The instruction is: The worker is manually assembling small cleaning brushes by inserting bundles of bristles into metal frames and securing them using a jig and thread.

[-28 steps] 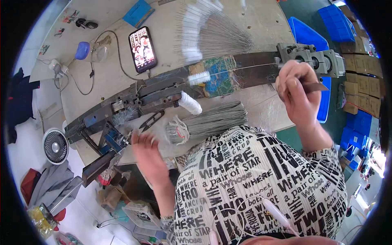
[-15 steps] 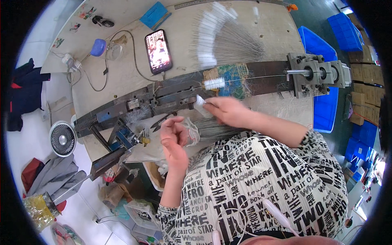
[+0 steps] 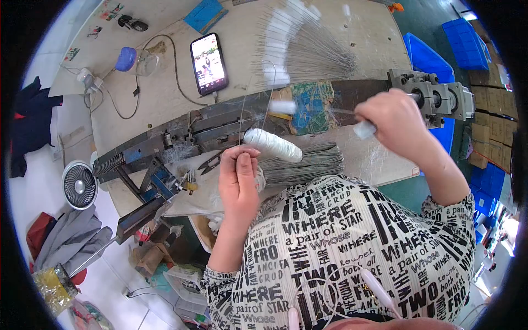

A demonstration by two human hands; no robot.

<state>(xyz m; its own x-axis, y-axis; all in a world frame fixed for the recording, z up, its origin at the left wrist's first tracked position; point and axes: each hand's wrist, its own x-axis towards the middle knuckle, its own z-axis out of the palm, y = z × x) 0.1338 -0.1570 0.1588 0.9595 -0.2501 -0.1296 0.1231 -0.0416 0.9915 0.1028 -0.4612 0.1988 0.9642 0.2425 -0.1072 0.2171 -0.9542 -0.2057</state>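
My left hand [image 3: 240, 175] is closed in a pinch in front of the bench, with a thin wire [image 3: 241, 124] rising from its fingertips. Right beside those fingers lies a white wound thread spool [image 3: 275, 145], tilted down to the right. My right hand [image 3: 393, 118] is a blurred fist near the machine's chuck end. A whitish piece [image 3: 364, 130] shows at its thumb; whether it is held or wrapped on is unclear. Between the hands, a small white-bristled brush [image 3: 283, 107] is blurred above the rail, near a tall bent wire [image 3: 273, 74].
A bundle of grey wires [image 3: 308, 165] lies before me. White-tipped wire brushes [image 3: 308, 49] fan out behind. The steel clamp block [image 3: 429, 99] stands at right, a lit phone [image 3: 209, 63] at back left, dark snips [image 3: 210, 162] left of my left hand. A blue bin [image 3: 434, 60] stands beyond.
My right hand has swung right, from the rail's middle toward the clamp block. My left fingers have closed into a pinch. The white brush has left its in-line position and wires now stand up.
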